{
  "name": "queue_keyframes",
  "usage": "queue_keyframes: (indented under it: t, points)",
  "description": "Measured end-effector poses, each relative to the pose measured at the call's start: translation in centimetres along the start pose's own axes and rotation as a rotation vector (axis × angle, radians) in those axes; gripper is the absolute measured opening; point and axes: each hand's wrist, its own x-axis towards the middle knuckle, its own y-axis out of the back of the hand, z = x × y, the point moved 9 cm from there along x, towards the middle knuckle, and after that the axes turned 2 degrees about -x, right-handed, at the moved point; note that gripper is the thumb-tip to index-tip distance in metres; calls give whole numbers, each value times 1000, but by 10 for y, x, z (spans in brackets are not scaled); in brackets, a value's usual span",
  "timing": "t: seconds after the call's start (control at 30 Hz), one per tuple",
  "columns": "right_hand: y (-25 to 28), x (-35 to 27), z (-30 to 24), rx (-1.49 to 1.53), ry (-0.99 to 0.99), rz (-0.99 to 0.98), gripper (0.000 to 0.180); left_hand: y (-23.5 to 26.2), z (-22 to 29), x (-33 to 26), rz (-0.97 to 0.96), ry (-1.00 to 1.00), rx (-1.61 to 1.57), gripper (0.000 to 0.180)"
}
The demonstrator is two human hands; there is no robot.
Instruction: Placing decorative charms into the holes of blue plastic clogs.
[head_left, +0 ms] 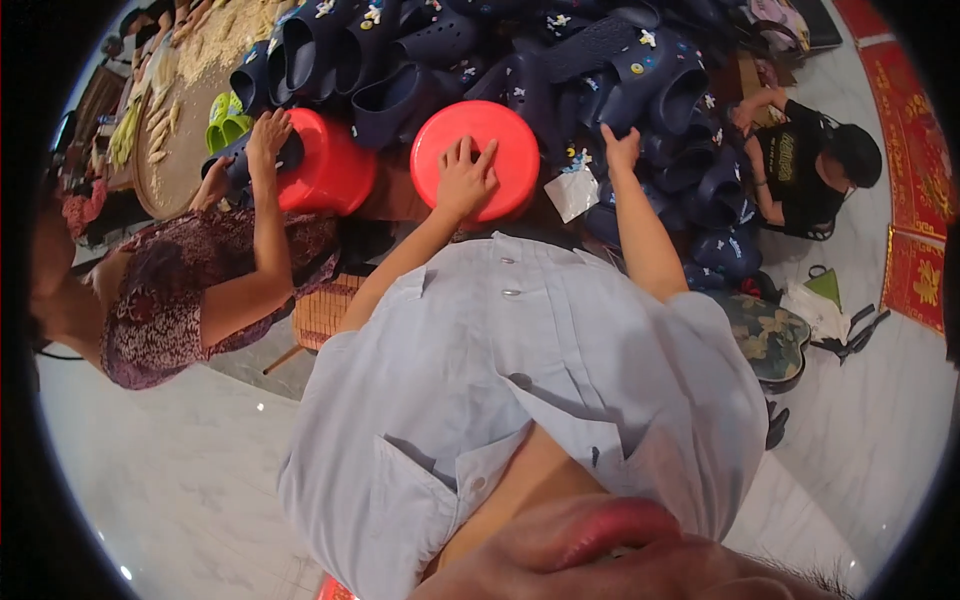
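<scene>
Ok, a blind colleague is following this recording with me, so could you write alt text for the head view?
A person's left hand is spread on a round red object, and their right hand is beside a heap of navy clogs. On the left, another person handles a single dark clog.

Gold characters (928, 282) stand on red panels (908, 125) at right, pale lettering (785, 158) on a black shirt (808, 190).

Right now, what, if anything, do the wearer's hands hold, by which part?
The left hand only rests on a round red plastic container; whether the right hand holds anything is unclear.
</scene>
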Motion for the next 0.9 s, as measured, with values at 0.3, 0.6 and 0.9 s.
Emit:
queue_keyframes:
  t: [0.3,0.6,0.9]
  points:
    - [-24,43,-22,429,-264,132,74,7,0,0,32,-5,-45,50]
    - [-20,-81,-83,1146,-289,-675,49,6,-23,-9,86,89,-235,50]
    - [-24,-195,-114,-110,419,-941,69,11,-69,-20,357,340,-823,55]
